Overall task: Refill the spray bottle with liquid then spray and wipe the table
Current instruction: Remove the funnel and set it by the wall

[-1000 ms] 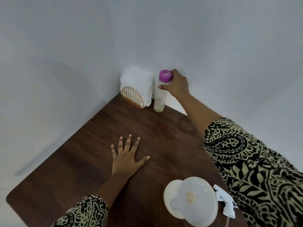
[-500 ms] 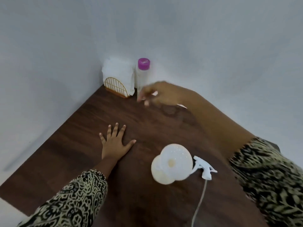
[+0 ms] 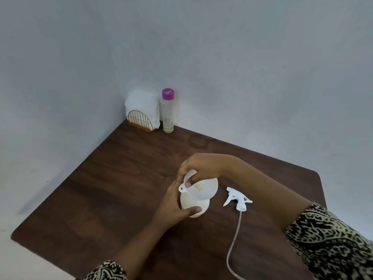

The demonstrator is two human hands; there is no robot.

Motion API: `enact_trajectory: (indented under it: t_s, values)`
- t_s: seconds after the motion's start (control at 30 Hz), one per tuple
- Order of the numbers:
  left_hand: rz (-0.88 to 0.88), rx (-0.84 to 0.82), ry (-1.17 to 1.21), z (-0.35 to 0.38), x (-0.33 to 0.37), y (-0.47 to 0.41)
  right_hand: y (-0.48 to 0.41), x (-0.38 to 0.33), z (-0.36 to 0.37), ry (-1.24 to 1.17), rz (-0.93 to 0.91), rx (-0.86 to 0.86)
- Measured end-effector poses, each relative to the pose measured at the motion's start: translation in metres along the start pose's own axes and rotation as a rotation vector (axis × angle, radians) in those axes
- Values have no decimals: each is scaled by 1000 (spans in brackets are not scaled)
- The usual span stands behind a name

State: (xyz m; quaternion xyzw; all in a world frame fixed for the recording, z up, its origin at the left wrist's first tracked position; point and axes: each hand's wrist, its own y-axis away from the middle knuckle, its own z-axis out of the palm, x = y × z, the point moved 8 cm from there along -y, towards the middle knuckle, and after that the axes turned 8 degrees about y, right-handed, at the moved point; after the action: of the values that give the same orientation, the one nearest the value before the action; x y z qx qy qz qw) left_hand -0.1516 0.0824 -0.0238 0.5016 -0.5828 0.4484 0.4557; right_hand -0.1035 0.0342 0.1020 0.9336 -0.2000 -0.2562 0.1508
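Spray bottle [image 3: 188, 202], mid-surface [image 3: 121, 188]: your left hand [image 3: 173, 205] curled round its body. Funnel [image 3: 204, 191] atop it, tilted: your right hand [image 3: 201, 166] pinching its rim. Trigger head [image 3: 238, 201]: lying just right of the bottle.

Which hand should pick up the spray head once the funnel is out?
Right. The spray head lies on the table beside the right hand, which pinches the funnel; the left hand grips the bottle, steadying it.
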Motion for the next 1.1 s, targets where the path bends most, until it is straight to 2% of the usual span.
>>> enact_trajectory:
  t_s: [0.13,0.47,0.7,0.83,0.93,1.1]
  values:
    - [-127,9,-53,13,-5,-5,0,12,-8,-15,82,54]
    - [-171,61,-81,12,-12,-4,49,55,-6,-377,324,187]
    - [-206,55,-103,12,-10,-3,81,57,17,-410,508,459]
    - [-226,24,-133,14,-9,-4,96,65,24,-588,684,676]
    - [-223,35,-113,12,-10,-4,94,56,29,-621,687,664]
    - [-230,30,-163,13,-11,-6,99,54,27,-718,737,755]
